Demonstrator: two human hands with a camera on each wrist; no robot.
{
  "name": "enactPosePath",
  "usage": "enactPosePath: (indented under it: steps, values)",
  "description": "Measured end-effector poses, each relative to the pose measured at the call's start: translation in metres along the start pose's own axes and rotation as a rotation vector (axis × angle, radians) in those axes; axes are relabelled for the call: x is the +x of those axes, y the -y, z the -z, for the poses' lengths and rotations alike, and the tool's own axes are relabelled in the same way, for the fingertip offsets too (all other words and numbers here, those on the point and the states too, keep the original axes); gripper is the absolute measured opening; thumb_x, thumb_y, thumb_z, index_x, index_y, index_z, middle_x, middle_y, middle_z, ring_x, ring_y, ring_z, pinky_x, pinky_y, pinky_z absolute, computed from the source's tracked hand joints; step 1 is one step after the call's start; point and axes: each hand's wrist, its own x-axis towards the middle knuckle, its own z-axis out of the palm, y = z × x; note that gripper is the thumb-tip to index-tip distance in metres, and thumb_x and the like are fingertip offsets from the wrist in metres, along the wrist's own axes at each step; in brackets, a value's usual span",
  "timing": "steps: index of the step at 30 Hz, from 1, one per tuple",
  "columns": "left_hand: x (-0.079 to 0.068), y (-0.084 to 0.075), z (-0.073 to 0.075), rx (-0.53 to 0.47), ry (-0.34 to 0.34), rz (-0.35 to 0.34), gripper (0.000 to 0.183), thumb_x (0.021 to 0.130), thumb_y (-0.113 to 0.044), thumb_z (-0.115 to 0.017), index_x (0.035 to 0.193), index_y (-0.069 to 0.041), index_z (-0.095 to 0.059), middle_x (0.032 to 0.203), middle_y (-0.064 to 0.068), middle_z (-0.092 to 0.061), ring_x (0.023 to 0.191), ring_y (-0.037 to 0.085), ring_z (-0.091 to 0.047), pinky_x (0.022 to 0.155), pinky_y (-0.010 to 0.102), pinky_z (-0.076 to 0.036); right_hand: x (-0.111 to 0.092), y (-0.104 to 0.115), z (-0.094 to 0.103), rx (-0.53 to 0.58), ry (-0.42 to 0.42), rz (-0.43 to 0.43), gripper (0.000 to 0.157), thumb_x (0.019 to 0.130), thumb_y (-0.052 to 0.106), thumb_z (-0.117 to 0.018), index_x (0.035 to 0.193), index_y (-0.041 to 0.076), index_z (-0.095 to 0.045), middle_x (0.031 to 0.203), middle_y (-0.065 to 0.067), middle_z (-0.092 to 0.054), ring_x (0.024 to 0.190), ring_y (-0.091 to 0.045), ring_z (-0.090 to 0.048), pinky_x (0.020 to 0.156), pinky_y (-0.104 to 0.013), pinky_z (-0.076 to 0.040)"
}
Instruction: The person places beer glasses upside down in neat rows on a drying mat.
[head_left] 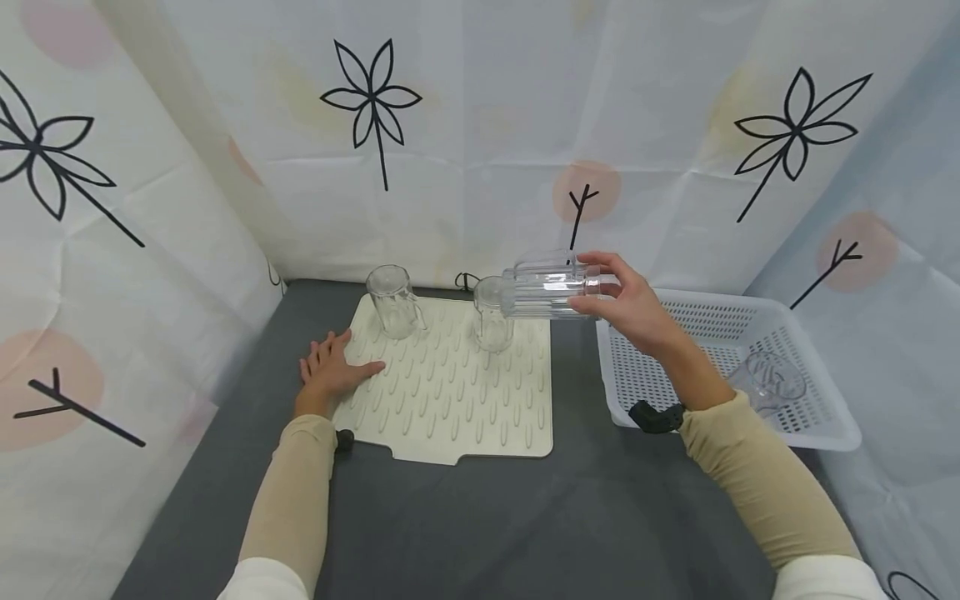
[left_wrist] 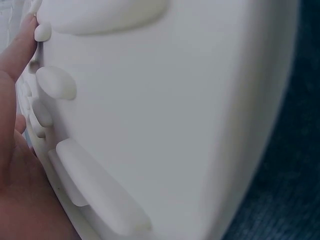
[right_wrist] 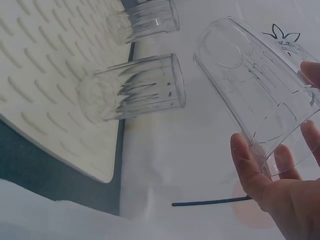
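My right hand (head_left: 630,304) grips a clear glass mug (head_left: 543,292) by one end. The mug lies on its side in the air, its handle uppermost, above the right edge of a cream drying mat (head_left: 442,417). In the right wrist view, fingers and thumb curl around the end of that mug (right_wrist: 255,80). Two more clear mugs stand on the mat: one (head_left: 392,304) at the back left, another (head_left: 492,325) at the back right, partly behind the held mug. My left hand (head_left: 330,372) rests with spread fingers on the mat's left edge.
A white perforated basket (head_left: 840,417) stands on the right, beneath my right forearm. Inside it lies another clear glass (head_left: 768,383). The dark grey table (head_left: 525,525) extends in front of the mat. Patterned white curtains (head_left: 465,108) enclose the back and sides.
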Motion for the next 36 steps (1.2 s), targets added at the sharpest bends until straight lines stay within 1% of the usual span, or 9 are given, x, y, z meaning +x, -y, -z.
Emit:
enactPosePath:
  steps: [6, 11, 15, 20, 23, 27, 31, 36]
  values:
    - [0.003, 0.003, -0.002, 0.004, -0.008, 0.000, 0.112, 0.074, -0.074, -0.061, 0.156, -0.025, -0.002, 0.160, 0.020, 0.013, 0.144, 0.045, 0.023, 0.110, 0.066, 0.019, 0.003, -0.003, -0.015, 0.067, 0.028, 0.014, 0.061, 0.087, 0.020, -0.071, 0.139, 0.018, -0.039, 0.138, -0.010, -0.034, 0.118, -0.028, -0.048, 0.086, -0.027, -0.048]
    - [0.004, 0.004, -0.002, 0.001, -0.016, -0.003, 0.112, 0.074, -0.074, -0.061, 0.156, -0.025, -0.002, 0.160, 0.021, 0.013, 0.144, 0.045, 0.023, 0.110, 0.066, 0.019, 0.006, -0.003, -0.027, 0.178, 0.039, 0.008, 0.059, 0.087, 0.015, -0.070, 0.137, 0.016, -0.040, 0.131, -0.004, -0.038, 0.121, -0.024, -0.050, 0.087, -0.026, -0.049]
    - [0.003, 0.003, -0.003, 0.002, -0.024, -0.006, 0.113, 0.073, -0.075, -0.060, 0.156, -0.025, -0.002, 0.160, 0.020, 0.012, 0.144, 0.045, 0.022, 0.111, 0.066, 0.019, 0.009, -0.004, -0.035, 0.237, 0.039, 0.020, 0.057, 0.086, 0.010, -0.069, 0.135, 0.016, -0.041, 0.127, -0.002, -0.040, 0.117, -0.020, -0.054, 0.086, -0.023, -0.051]
    - [0.002, 0.002, -0.003, 0.002, -0.020, -0.009, 0.113, 0.073, -0.076, -0.060, 0.156, -0.025, -0.002, 0.160, 0.020, 0.012, 0.144, 0.045, 0.022, 0.111, 0.066, 0.018, 0.009, -0.005, -0.045, 0.252, 0.046, 0.011, 0.055, 0.085, 0.011, -0.070, 0.132, 0.019, -0.042, 0.128, 0.000, -0.040, 0.113, -0.018, -0.055, 0.086, -0.026, -0.051]
    - [-0.001, -0.001, -0.002, -0.006, -0.019, -0.013, 0.112, 0.074, -0.074, -0.061, 0.156, -0.024, -0.003, 0.160, 0.021, 0.012, 0.144, 0.045, 0.022, 0.111, 0.066, 0.018, 0.009, -0.008, -0.052, 0.268, 0.059, 0.004, 0.056, 0.085, 0.010, -0.070, 0.132, 0.020, -0.042, 0.129, -0.001, -0.039, 0.110, -0.018, -0.056, 0.085, -0.027, -0.051]
    - [-0.003, -0.002, -0.001, -0.012, -0.019, -0.013, 0.111, 0.075, -0.072, -0.062, 0.156, -0.023, -0.004, 0.160, 0.021, 0.012, 0.144, 0.046, 0.021, 0.111, 0.066, 0.018, 0.010, -0.011, -0.063, 0.298, 0.076, 0.010, 0.058, 0.085, 0.006, -0.069, 0.133, 0.016, -0.040, 0.130, -0.004, -0.037, 0.105, -0.017, -0.058, 0.083, -0.028, -0.053]
    - [-0.002, -0.001, -0.002, -0.010, -0.012, -0.008, 0.111, 0.075, -0.073, -0.061, 0.156, -0.024, -0.003, 0.160, 0.021, 0.013, 0.144, 0.046, 0.021, 0.111, 0.066, 0.018, 0.009, -0.014, -0.074, 0.314, 0.091, 0.011, 0.059, 0.085, 0.003, -0.068, 0.135, 0.011, -0.039, 0.131, -0.006, -0.037, 0.105, -0.016, -0.057, 0.082, -0.030, -0.055]
    - [-0.001, 0.000, -0.001, -0.016, -0.011, -0.015, 0.111, 0.075, -0.073, -0.061, 0.156, -0.024, -0.003, 0.160, 0.020, 0.015, 0.144, 0.046, 0.023, 0.110, 0.066, 0.019, 0.010, -0.018, -0.090, 0.324, 0.113, 0.023, 0.057, 0.085, 0.001, -0.067, 0.134, 0.009, -0.039, 0.128, -0.006, -0.037, 0.106, -0.018, -0.055, 0.080, -0.029, -0.056]
